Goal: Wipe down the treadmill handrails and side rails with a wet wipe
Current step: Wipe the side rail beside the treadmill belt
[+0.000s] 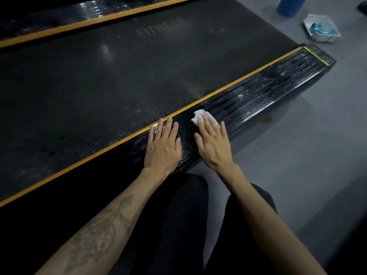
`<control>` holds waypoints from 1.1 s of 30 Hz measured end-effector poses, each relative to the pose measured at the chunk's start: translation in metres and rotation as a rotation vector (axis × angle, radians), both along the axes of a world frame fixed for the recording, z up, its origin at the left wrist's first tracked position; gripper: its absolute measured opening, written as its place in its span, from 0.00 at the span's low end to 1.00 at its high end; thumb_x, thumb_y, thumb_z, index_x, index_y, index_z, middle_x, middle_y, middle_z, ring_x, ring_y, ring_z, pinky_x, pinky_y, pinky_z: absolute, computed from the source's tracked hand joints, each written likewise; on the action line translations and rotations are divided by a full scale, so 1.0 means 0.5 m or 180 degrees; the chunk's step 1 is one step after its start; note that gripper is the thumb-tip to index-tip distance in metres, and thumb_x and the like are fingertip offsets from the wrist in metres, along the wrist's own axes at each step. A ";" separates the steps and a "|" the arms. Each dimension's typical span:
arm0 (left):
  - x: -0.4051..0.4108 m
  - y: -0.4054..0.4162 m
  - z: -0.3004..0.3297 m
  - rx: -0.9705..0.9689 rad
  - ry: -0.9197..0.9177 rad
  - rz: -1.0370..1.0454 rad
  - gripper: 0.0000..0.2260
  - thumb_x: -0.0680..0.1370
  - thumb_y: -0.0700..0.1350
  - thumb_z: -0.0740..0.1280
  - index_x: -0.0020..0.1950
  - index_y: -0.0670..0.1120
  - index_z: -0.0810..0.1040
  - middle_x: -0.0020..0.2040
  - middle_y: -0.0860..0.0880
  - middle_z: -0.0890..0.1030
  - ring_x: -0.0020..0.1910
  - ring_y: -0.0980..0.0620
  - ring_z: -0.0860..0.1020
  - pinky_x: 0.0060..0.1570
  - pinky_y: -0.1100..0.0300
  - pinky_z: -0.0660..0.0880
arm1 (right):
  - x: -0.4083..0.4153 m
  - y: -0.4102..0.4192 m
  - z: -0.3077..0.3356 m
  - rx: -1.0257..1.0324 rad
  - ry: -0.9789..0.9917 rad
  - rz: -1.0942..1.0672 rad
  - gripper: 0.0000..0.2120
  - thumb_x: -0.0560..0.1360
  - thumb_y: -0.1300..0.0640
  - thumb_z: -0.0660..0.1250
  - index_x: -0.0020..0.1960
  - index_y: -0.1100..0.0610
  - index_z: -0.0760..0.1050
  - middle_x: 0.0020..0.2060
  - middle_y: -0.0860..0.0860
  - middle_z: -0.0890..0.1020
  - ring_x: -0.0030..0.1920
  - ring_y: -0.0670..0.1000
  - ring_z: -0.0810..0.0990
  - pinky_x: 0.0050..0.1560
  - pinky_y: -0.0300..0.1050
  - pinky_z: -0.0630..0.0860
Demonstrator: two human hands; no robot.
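A black ribbed side rail (pixel 258 92) with a yellow inner stripe runs from lower left to upper right beside the treadmill belt (pixel 119 76). My right hand (pixel 213 143) lies flat on the rail and presses a crumpled white wet wipe (pixel 198 117), which pokes out past its fingertips. Just to its left, my left hand (pixel 162 145) rests flat on the same rail, fingers spread, with nothing in it. The rail's surface toward its far end shows wet streaks.
The far side rail (pixel 79 20) with its yellow stripe crosses the top left. On the grey floor (pixel 297 155) at the upper right lie a wet wipe pack (pixel 321 28) and a blue cylindrical container (pixel 290 5). My dark-trousered legs are below the hands.
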State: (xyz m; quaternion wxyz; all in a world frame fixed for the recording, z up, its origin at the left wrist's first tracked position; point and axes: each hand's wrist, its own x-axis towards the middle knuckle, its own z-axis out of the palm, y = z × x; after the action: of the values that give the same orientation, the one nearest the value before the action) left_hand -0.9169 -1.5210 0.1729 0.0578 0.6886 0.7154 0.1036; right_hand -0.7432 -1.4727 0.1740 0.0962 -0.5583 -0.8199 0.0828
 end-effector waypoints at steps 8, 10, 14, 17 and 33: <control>0.006 0.002 -0.002 -0.0044 0.0100 0.0047 0.30 0.83 0.58 0.42 0.83 0.48 0.56 0.84 0.48 0.52 0.83 0.46 0.47 0.81 0.44 0.45 | -0.019 -0.062 -0.009 -0.0080 0.0145 0.0072 0.33 0.82 0.42 0.44 0.82 0.57 0.57 0.82 0.53 0.55 0.82 0.52 0.50 0.81 0.51 0.37; 0.005 0.003 -0.003 -0.0047 0.0104 0.0041 0.30 0.83 0.58 0.42 0.83 0.48 0.56 0.84 0.48 0.52 0.83 0.46 0.47 0.81 0.43 0.45 | -0.008 -0.032 -0.008 -0.0051 0.0046 0.0069 0.33 0.82 0.42 0.43 0.82 0.56 0.57 0.82 0.53 0.56 0.82 0.51 0.50 0.81 0.53 0.37; 0.007 0.000 -0.007 -0.0031 0.0122 0.0048 0.29 0.84 0.58 0.44 0.83 0.47 0.57 0.84 0.48 0.53 0.83 0.46 0.47 0.81 0.43 0.46 | 0.011 -0.018 -0.006 -0.0050 0.0100 -0.0155 0.34 0.82 0.41 0.41 0.83 0.56 0.55 0.82 0.53 0.55 0.82 0.51 0.49 0.80 0.52 0.35; 0.007 0.000 -0.005 -0.0023 0.0132 0.0054 0.30 0.84 0.58 0.44 0.83 0.47 0.57 0.84 0.48 0.53 0.83 0.46 0.47 0.81 0.42 0.46 | -0.011 -0.069 -0.009 -0.0031 0.0197 -0.0083 0.33 0.82 0.42 0.43 0.82 0.57 0.55 0.82 0.54 0.55 0.82 0.51 0.49 0.81 0.52 0.38; 0.009 0.003 -0.004 0.0002 0.0156 -0.0003 0.30 0.84 0.59 0.44 0.83 0.46 0.57 0.84 0.46 0.53 0.83 0.44 0.48 0.81 0.41 0.47 | 0.003 -0.041 -0.012 -0.0039 0.0089 0.0083 0.33 0.83 0.40 0.44 0.83 0.55 0.56 0.82 0.51 0.55 0.82 0.50 0.49 0.82 0.58 0.43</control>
State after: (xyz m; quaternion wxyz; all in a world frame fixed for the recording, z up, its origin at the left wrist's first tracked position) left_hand -0.9125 -1.5195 0.1708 0.0402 0.6914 0.7161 0.0869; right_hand -0.7416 -1.4933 0.1681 0.1032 -0.5469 -0.8251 0.0969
